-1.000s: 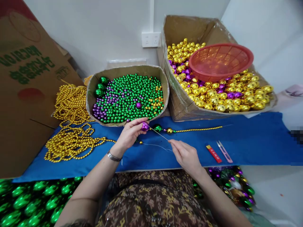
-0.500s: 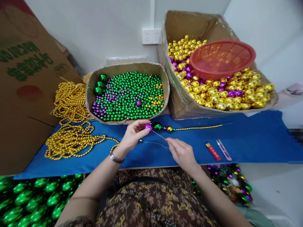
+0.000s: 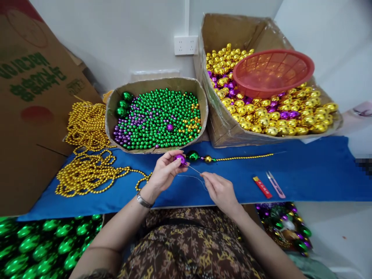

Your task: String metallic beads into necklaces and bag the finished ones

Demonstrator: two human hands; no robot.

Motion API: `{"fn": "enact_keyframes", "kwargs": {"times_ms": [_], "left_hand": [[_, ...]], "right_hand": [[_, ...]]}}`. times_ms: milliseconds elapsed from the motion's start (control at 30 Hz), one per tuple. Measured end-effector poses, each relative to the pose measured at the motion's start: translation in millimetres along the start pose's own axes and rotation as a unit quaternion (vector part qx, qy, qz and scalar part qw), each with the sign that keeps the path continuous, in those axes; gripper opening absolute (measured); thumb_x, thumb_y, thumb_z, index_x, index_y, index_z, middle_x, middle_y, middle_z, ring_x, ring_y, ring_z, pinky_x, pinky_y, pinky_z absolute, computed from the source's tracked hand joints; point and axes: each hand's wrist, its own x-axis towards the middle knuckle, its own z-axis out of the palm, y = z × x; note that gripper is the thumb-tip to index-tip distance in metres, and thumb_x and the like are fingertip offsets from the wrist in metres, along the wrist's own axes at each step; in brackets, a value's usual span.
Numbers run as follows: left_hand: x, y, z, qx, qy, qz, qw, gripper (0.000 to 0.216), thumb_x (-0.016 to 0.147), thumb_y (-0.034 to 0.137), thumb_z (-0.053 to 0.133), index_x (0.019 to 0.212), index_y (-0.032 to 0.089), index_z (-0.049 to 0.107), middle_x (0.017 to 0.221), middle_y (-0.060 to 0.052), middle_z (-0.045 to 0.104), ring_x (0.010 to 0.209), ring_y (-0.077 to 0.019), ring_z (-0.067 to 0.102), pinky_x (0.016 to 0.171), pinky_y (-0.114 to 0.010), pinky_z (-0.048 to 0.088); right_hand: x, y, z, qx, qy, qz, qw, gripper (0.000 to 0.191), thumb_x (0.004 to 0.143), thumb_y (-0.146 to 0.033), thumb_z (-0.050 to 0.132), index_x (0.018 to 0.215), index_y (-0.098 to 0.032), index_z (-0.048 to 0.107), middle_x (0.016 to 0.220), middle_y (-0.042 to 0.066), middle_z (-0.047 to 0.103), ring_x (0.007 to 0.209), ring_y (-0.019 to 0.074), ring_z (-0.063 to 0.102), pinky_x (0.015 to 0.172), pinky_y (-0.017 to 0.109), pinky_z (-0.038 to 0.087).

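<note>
My left hand (image 3: 163,173) pinches a purple bead (image 3: 180,159) over the blue cloth (image 3: 314,170). My right hand (image 3: 219,188) pinches a thin needle (image 3: 194,169) with thread, its tip at the purple bead. Right of the purple bead a green bead (image 3: 192,155) and a gold bead (image 3: 207,158) sit on a string of small gold beads (image 3: 244,157) that runs to the right. A gold bead chain trails left from under my left wrist.
A cardboard tray of small green, purple and gold beads (image 3: 157,118) stands behind my hands. A big box of gold and purple balls (image 3: 270,112) holds a red basket (image 3: 273,71). Gold bead chains (image 3: 87,170) pile at left. A red lighter (image 3: 262,187) and snips (image 3: 275,185) lie at right.
Both hands have drawn slightly toward me and closer together. The needle between the purple bead and my right hand looks shorter.
</note>
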Motion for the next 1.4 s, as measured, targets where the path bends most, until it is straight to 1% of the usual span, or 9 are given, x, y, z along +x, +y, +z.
{"fn": "enact_keyframes", "kwargs": {"times_ms": [133,367,500,667,800,900,1100,1300,1400], "left_hand": [[-3.7,-2.6,2.9,0.030,0.016,0.027,0.999,0.035,0.070,0.026,0.080,0.101,0.018,0.066,0.095,-0.004,0.067,0.078,-0.0159,0.069,0.067,-0.027,0.059],[-5.6,0.3,4.8,0.013,0.025,0.006,1.000,0.037,0.066,0.028,0.082,0.098,0.017,0.067,0.096,-0.005,0.066,0.075,-0.0153,0.067,0.066,-0.028,0.059],[-6.3,0.5,3.4,0.017,0.009,0.011,1.000,0.035,0.068,0.029,0.081,0.098,0.019,0.067,0.097,-0.004,0.066,0.076,-0.0153,0.068,0.067,-0.028,0.059],[-10.0,-1.6,1.1,0.068,-0.006,0.045,0.997,0.034,0.069,0.025,0.080,0.101,0.019,0.068,0.093,-0.005,0.068,0.080,-0.0170,0.068,0.069,-0.028,0.059],[-13.2,-3.2,-1.3,0.090,-0.034,0.060,0.994,0.034,0.072,0.022,0.077,0.105,0.019,0.068,0.093,-0.006,0.069,0.085,-0.0184,0.067,0.073,-0.031,0.059],[-13.6,-3.7,-2.0,0.091,-0.044,0.062,0.993,0.035,0.072,0.020,0.077,0.106,0.019,0.067,0.095,-0.007,0.069,0.086,-0.0184,0.067,0.075,-0.032,0.059],[-11.4,-4.0,-0.1,0.064,-0.022,0.050,0.996,0.037,0.070,0.021,0.079,0.105,0.019,0.066,0.108,-0.008,0.067,0.084,-0.0175,0.067,0.071,-0.029,0.059],[-11.6,-6.6,-2.6,0.093,-0.039,0.072,0.992,0.038,0.070,0.018,0.079,0.106,0.019,0.065,0.107,-0.008,0.067,0.088,-0.0181,0.066,0.076,-0.030,0.057],[-11.8,-4.9,-1.0,0.083,-0.039,0.064,0.994,0.039,0.068,0.018,0.080,0.104,0.017,0.065,0.104,-0.008,0.067,0.085,-0.0171,0.066,0.075,-0.029,0.057]], "right_hand": [[-3.9,2.8,4.1,-0.030,0.002,0.001,1.000,0.028,0.097,-0.022,0.042,0.109,-0.020,0.067,0.089,0.007,0.073,0.077,0.0174,0.070,0.072,0.029,0.056],[-0.8,-1.9,-2.0,0.060,-0.008,0.008,0.998,0.026,0.098,-0.022,0.041,0.107,-0.021,0.065,0.094,0.006,0.074,0.083,0.0170,0.070,0.075,0.029,0.057],[-0.3,-1.7,0.2,0.079,0.002,0.008,0.997,0.025,0.097,-0.023,0.042,0.106,-0.022,0.066,0.092,0.005,0.074,0.083,0.0170,0.071,0.075,0.029,0.057],[-4.2,3.9,6.3,0.030,0.003,-0.005,1.000,0.026,0.098,-0.023,0.042,0.107,-0.021,0.066,0.089,0.006,0.074,0.079,0.0172,0.070,0.072,0.029,0.057],[-6.6,6.8,7.4,0.024,-0.003,-0.003,1.000,0.025,0.098,-0.022,0.042,0.108,-0.020,0.065,0.090,0.006,0.073,0.079,0.0170,0.070,0.072,0.029,0.056],[-6.5,5.8,5.6,0.042,-0.003,0.006,0.999,0.024,0.098,-0.022,0.042,0.106,-0.020,0.065,0.091,0.006,0.073,0.080,0.0176,0.070,0.073,0.029,0.056],[-5.0,-0.5,1.8,0.110,-0.009,0.026,0.994,0.021,0.097,-0.021,0.043,0.105,-0.022,0.063,0.093,0.005,0.073,0.084,0.0169,0.070,0.075,0.028,0.056],[-5.4,1.0,3.8,0.121,-0.005,0.024,0.992,0.020,0.097,-0.021,0.043,0.104,-0.021,0.062,0.093,0.005,0.073,0.084,0.0171,0.070,0.074,0.028,0.055],[-5.4,2.1,3.9,0.141,-0.011,0.028,0.990,0.020,0.097,-0.022,0.043,0.103,-0.021,0.062,0.093,0.005,0.073,0.084,0.0169,0.070,0.074,0.028,0.055]]}}
